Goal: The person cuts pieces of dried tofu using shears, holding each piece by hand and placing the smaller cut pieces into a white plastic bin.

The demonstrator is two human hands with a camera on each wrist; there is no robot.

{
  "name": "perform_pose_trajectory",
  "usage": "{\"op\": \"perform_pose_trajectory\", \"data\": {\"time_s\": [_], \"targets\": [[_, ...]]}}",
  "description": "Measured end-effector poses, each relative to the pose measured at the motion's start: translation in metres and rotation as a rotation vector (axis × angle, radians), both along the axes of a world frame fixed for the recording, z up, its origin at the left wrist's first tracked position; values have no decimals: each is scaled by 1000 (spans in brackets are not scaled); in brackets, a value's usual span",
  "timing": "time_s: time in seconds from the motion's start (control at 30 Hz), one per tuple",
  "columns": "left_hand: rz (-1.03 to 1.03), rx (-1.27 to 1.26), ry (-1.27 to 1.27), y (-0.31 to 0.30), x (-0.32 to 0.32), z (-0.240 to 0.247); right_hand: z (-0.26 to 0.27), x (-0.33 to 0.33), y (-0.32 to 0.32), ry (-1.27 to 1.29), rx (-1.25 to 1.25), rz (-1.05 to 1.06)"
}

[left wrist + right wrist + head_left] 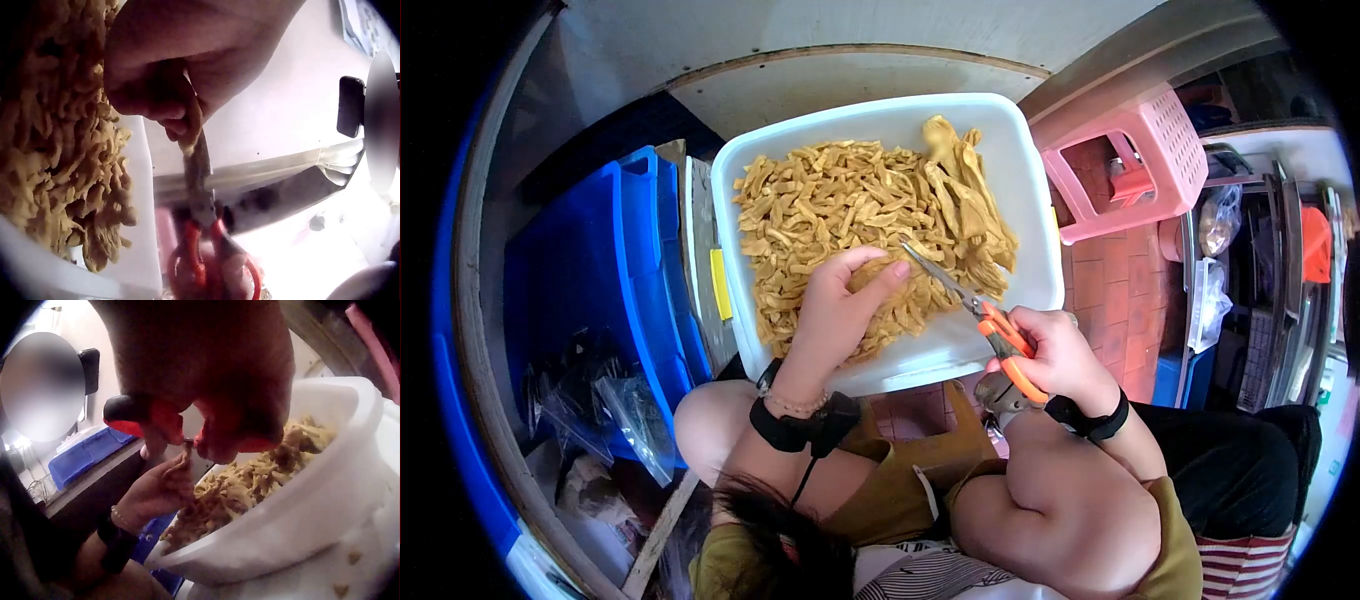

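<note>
My left hand point(838, 318) is over the yellow-brown strips point(830, 200) heaped in a white tub point(1035, 270). Its thumb and fingers pinch a yellowish piece point(192, 134), whose end pokes out beside the scissor blades in the left wrist view. Orange-handled scissors point(1008, 350) are gripped in my right hand point(1065, 355) above the tub's near right corner. Their blades point(940, 275) point up and left to the left fingertips, slightly parted. Longer, larger pieces point(970, 200) of the same stuff lie along the tub's right side. In the right wrist view the handles point(240, 434) partly hide the blades.
A pink plastic stool point(1140, 160) stands right of the tub on a red tiled floor point(1105, 290). Blue crates point(590, 260) and clear plastic bags point(635, 420) are at the left. A pale wall panel point(800, 90) rises behind the tub. The person's knees flank the near side.
</note>
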State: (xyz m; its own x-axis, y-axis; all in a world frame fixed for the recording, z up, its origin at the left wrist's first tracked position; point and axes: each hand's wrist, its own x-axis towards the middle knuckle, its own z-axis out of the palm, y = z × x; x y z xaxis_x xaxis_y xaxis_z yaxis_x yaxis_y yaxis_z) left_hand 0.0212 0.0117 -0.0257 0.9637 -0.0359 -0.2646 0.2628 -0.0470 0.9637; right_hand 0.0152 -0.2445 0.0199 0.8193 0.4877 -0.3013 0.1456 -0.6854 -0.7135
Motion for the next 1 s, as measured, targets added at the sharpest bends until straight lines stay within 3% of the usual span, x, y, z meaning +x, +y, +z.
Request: {"op": "perform_pose_trajectory", "data": {"time_s": [0.37,0.53,0.63,0.7,0.8,0.9,0.97,1.0], "targets": [[10,-148,47,3,2,1,-6,-2,-5,-25,5,-3],[-256,-115,19,-4,-5,5,-9,0,1,-74,48,48],[-252,-53,19,-4,-5,8,-6,1,5,-108,45,80],[-241,-22,45,0,-3,12,-1,1,4,-2,7,-30],[-125,21,170,9,4,11,-6,1,-2,76,50,-100],[49,-144,152,7,4,3,-5,2,-7,29,5,-69],[282,-383,219,0,3,9,-5,2,-7,-23,-27,-25],[282,-384,218,0,3,9,-5,1,-6,-47,-42,4]]}}
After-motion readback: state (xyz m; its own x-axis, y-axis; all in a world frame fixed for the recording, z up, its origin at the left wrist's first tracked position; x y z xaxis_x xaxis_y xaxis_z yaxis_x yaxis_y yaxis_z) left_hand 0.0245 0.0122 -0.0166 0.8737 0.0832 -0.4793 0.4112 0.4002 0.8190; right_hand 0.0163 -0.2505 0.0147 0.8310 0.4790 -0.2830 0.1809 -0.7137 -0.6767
